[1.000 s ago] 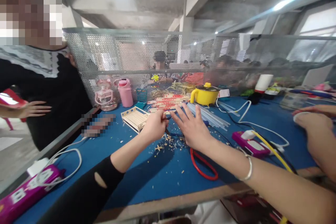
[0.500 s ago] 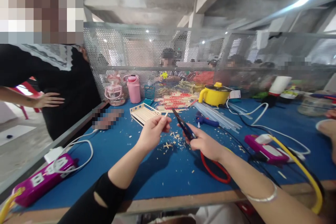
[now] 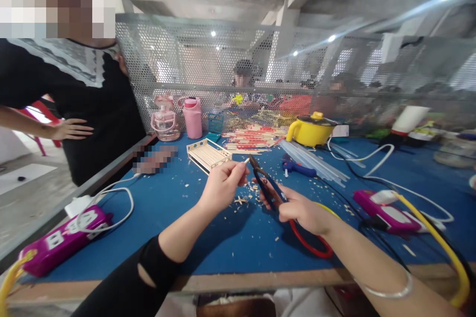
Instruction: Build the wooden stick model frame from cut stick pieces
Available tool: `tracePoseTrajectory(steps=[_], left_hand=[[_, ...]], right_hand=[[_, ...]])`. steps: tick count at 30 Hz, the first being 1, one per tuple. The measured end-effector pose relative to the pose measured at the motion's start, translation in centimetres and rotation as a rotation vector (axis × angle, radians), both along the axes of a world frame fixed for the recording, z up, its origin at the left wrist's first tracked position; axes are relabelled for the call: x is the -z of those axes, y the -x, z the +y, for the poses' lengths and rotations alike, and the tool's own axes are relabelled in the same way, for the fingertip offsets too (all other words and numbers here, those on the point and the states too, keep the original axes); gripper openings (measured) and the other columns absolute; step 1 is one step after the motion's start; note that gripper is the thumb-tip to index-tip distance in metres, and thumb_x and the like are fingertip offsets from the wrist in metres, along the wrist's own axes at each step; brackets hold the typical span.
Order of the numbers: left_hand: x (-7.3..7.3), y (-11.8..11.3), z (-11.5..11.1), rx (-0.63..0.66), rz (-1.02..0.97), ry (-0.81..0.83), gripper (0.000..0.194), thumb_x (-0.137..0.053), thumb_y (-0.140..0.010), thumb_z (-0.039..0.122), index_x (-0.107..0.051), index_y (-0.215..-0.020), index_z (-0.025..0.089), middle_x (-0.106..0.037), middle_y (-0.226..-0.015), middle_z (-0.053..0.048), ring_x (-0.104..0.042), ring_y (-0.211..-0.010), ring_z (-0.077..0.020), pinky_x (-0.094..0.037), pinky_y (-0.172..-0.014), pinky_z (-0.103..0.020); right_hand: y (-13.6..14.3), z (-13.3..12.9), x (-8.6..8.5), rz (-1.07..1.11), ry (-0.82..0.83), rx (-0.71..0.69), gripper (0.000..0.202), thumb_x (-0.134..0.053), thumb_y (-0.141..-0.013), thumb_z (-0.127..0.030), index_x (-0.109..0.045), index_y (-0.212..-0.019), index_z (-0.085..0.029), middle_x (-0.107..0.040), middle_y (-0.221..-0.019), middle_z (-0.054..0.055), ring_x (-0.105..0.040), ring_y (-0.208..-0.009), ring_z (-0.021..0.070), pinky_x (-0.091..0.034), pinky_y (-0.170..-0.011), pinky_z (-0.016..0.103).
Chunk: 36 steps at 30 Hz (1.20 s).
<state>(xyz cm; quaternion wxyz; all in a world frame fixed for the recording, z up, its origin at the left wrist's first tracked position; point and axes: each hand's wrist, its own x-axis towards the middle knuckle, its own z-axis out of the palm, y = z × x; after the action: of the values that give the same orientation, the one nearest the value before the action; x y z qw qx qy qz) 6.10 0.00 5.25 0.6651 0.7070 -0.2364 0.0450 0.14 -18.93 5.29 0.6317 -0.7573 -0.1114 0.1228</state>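
Note:
Between the thumb and fingers of my left hand is a small wooden stick, its tip sticking out to the right. My right hand grips a pair of dark-handled pliers, whose jaws are at the stick's tip; whether they touch it I cannot tell. Behind my left hand lies a small tray-like frame made of wooden sticks. Cut wood scraps are scattered on the blue table below my hands.
Red and plain sticks lie piled at the back, beside a yellow pot. A blue glue gun and clear glue sticks are to the right. Purple power strips and cables flank both sides. A person stands at left.
The pliers have come closer to the stick in my left hand, and their handles are spread wider. The view has shifted slightly.

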Motion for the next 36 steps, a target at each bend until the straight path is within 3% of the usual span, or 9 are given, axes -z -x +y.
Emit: tracePoseTrajectory(steps=[9,19,24,31,36], left_hand=[[-0.2,0.4,0.1,-0.109,-0.114,-0.095,0.036,-0.045,-0.088,0.039,-0.061,-0.066,0.016,-0.056,-0.056,0.001,-0.049,-0.055,-0.0113,-0.038,-0.057,-0.023],[-0.3,0.7,0.0,-0.076,-0.139,-0.145,0.035,-0.044,-0.088,0.037,-0.058,-0.063,0.017,-0.057,-0.057,0.000,-0.049,-0.055,-0.0117,-0.037,-0.054,-0.022],[-0.2,0.7,0.0,-0.088,-0.131,-0.119,0.034,-0.044,-0.088,0.038,-0.058,-0.064,0.017,-0.057,-0.058,0.001,-0.050,-0.056,-0.0117,-0.038,-0.057,-0.022],[-0.1,0.7,-0.1,-0.078,-0.123,-0.127,0.035,-0.044,-0.088,0.038,-0.057,-0.063,0.017,-0.056,-0.057,0.000,-0.048,-0.056,-0.0116,-0.038,-0.056,-0.022],[0.1,0.5,-0.1,-0.081,-0.124,-0.153,0.035,-0.043,-0.088,0.039,-0.058,-0.065,0.017,-0.056,-0.058,0.001,-0.048,-0.055,-0.0118,-0.038,-0.054,-0.022]], right_hand=[[0.3,0.0,-0.3,-0.008,0.106,0.004,0.075,-0.048,-0.052,-0.010,-0.054,-0.126,-0.024,-0.061,-0.102,0.001,-0.053,-0.099,0.0225,-0.042,-0.084,0.032],[0.3,0.3,-0.1,-0.040,0.153,-0.030,0.081,-0.047,-0.053,-0.012,-0.048,-0.133,-0.024,-0.061,-0.108,0.003,-0.052,-0.103,0.0255,-0.041,-0.091,0.037],[0.4,0.3,-0.5,-0.004,0.163,-0.036,0.073,-0.049,-0.054,-0.012,-0.052,-0.127,-0.023,-0.060,-0.102,0.003,-0.053,-0.096,0.0244,-0.043,-0.084,0.035],[0.5,0.8,-0.7,-0.086,0.158,0.006,0.052,-0.047,-0.053,-0.010,-0.062,-0.102,-0.020,-0.054,-0.080,-0.001,-0.046,-0.074,0.0159,-0.038,-0.065,0.026],[0.3,1.2,0.1,-0.085,0.197,0.077,0.054,-0.047,-0.057,-0.012,-0.057,-0.109,-0.020,-0.053,-0.077,-0.002,-0.046,-0.069,0.0148,-0.039,-0.061,0.026]])
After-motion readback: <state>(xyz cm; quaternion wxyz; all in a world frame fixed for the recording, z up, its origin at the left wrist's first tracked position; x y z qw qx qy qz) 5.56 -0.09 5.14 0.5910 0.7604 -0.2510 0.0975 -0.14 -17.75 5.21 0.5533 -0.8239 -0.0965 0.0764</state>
